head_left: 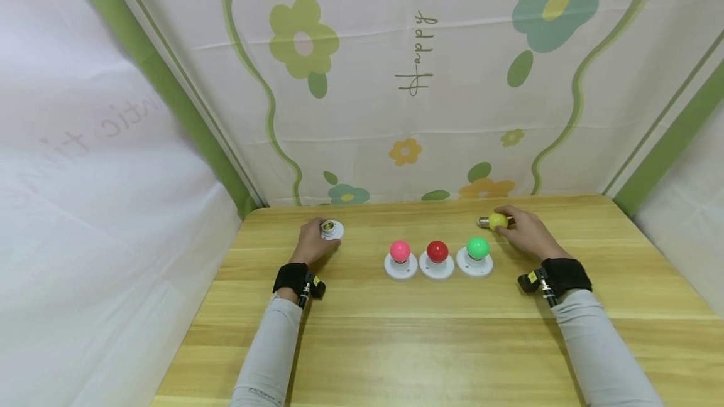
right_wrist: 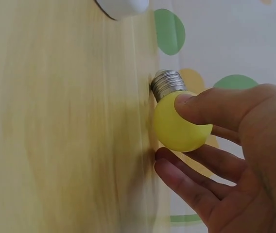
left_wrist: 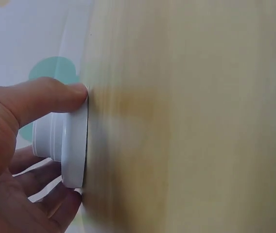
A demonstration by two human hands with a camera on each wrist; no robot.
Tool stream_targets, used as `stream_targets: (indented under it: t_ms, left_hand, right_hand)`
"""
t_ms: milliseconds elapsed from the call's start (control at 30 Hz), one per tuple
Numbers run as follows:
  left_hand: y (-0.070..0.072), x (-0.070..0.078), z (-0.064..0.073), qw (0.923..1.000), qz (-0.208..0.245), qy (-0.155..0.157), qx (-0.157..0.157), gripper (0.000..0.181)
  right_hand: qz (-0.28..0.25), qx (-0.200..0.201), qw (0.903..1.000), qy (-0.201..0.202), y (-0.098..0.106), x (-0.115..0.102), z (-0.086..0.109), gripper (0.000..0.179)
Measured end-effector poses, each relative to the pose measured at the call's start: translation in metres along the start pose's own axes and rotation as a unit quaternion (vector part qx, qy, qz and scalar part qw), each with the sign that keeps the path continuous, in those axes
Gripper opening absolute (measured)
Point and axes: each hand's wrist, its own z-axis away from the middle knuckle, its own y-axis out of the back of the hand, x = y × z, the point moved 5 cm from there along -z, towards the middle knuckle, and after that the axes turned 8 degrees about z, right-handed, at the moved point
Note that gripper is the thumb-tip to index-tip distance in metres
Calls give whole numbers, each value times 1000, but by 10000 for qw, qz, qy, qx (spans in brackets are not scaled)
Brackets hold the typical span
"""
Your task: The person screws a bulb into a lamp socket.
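My left hand point(head_left: 317, 242) grips a white round lamp socket point(head_left: 334, 230) by its base, at the back left of the table. In the left wrist view the thumb lies along the rim of the socket point(left_wrist: 72, 145), with fingers around the far side. At the back right, my right hand point(head_left: 530, 231) holds a yellow light bulb point(head_left: 498, 222), its metal screw end pointing left. The right wrist view shows the thumb pressed on the yellow globe point(right_wrist: 177, 124) and fingers behind it. Between the hands stand a pink bulb point(head_left: 400, 251), a red bulb point(head_left: 437, 252) and a green bulb point(head_left: 477, 248).
Each of the three bulbs sits upright in a white socket base point(head_left: 401, 274), side by side in a row. The wooden table point(head_left: 396, 344) ends at a printed fabric wall point(head_left: 351, 118) behind. Plain white fabric point(head_left: 113, 237) closes off the left side.
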Motion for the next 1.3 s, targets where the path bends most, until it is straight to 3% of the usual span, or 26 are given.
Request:
stream_targets:
  t_ms: [100,533,800,1300]
  left_hand:
    - [-2,0,-1,10000,-49,-52,-14,68]
    - [-14,13,1,9978,516,-406,-117,72]
    - [-25,29,5,9921,957,-803,-85,77]
    - [-37,61,21,9848,1180,-1277,-20,67]
  right_hand:
    - [-57,29,10000,25,-1,0,-1,50]
    - [-259,303,9990,213,3,-17,-2,50]
    - [-198,435,9980,413,6,-27,-1,51]
    - [-19,879,9916,950,19,-71,5,52]
